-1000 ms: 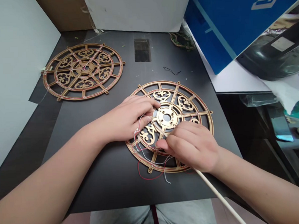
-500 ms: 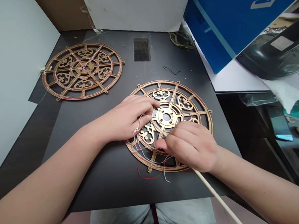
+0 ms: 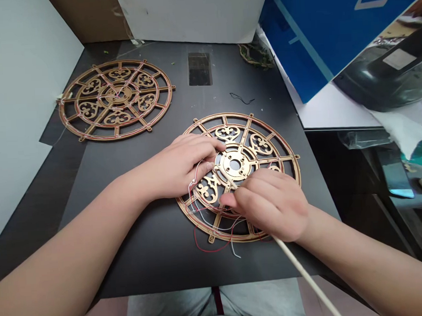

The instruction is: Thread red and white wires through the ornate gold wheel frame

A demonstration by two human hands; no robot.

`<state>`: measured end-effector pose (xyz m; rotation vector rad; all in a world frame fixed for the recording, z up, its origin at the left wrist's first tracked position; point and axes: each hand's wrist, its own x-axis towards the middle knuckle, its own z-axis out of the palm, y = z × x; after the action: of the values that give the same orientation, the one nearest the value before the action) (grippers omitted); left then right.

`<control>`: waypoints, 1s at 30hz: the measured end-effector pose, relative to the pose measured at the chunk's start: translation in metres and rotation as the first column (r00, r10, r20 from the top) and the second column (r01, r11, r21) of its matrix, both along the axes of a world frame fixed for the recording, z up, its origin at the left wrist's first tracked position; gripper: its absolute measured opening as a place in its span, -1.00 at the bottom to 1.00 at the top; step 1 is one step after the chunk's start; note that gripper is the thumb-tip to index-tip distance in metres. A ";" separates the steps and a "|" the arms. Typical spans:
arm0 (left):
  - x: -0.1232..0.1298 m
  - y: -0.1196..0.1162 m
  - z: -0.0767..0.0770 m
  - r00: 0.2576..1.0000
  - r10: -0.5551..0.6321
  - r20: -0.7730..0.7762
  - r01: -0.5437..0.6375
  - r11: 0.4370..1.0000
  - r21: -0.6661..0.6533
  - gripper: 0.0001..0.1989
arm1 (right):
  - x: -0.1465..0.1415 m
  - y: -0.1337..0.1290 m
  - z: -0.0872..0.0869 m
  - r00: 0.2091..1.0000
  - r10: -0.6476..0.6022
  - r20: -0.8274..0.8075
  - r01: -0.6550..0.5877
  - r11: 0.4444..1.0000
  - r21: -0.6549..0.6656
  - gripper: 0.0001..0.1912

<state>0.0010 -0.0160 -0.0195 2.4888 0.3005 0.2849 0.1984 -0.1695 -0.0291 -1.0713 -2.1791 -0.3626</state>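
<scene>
A round golden openwork frame [image 3: 227, 134] lies flat on the table, with red and white wires [image 3: 200, 214] along its rings. My left hand [image 3: 188, 165] rests over its left side, index fingertip by the hub. Wires come out between that hand's thumb and fingers, which look pressed together on them. My right hand [image 3: 270, 203] is closed around a pale, thin wooden stick [image 3: 302, 271]. The stick's tip meets the inner ring beside my left thumb. Loose red and white wire ends hang past the frame's near edge.
A second wired openwork frame [image 3: 97, 131] lies at the back left of the dark table [image 3: 141, 256]. White [image 3: 192, 15] and blue [image 3: 304, 40] panels stand behind. A short black thread [image 3: 242, 99] and some twigs [image 3: 255, 56] lie farther back.
The stick's tip has shifted slightly toward my left thumb, and my right hand has turned a little. My left hand and the frame stay in place.
</scene>
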 end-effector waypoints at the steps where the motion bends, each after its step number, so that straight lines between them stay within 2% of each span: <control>1: 0.000 0.000 -0.001 1.000 0.000 0.003 0.000 1.000 0.003 -0.83 | 0.001 0.000 0.000 1.000 -0.012 0.000 0.012 1.000 -0.004 -0.77; 6: 0.001 0.001 -0.005 1.000 -0.004 0.015 0.004 1.000 0.006 -0.82 | 0.003 -0.002 0.000 0.999 0.023 -0.028 -0.024 0.999 -0.046 -0.82; 12: 0.002 -0.001 -0.004 1.000 0.009 0.013 -0.009 1.000 -0.004 -0.84 | 0.004 -0.003 0.000 0.997 0.068 -0.020 -0.070 0.994 -0.082 -0.78; 18: 0.001 -0.002 0.001 1.000 0.020 -0.008 -0.020 1.000 -0.005 -0.84 | 0.003 -0.003 -0.005 0.999 0.048 -0.008 -0.048 0.996 -0.074 -0.76; 23: 0.000 -0.003 0.004 0.999 0.026 -0.026 -0.026 0.999 -0.019 -0.88 | 0.005 -0.003 -0.001 0.998 0.045 0.033 -0.042 0.995 -0.087 -0.71; 30: 0.000 -0.003 0.004 0.999 0.013 -0.031 -0.013 1.000 -0.017 -0.83 | 0.002 -0.002 0.010 0.999 0.028 -0.021 -0.032 0.970 -0.240 -0.73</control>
<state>0.0006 -0.0188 -0.0155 2.4775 0.3308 0.2484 0.2001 -0.1718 -0.0194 -1.1638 -2.2624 -0.0751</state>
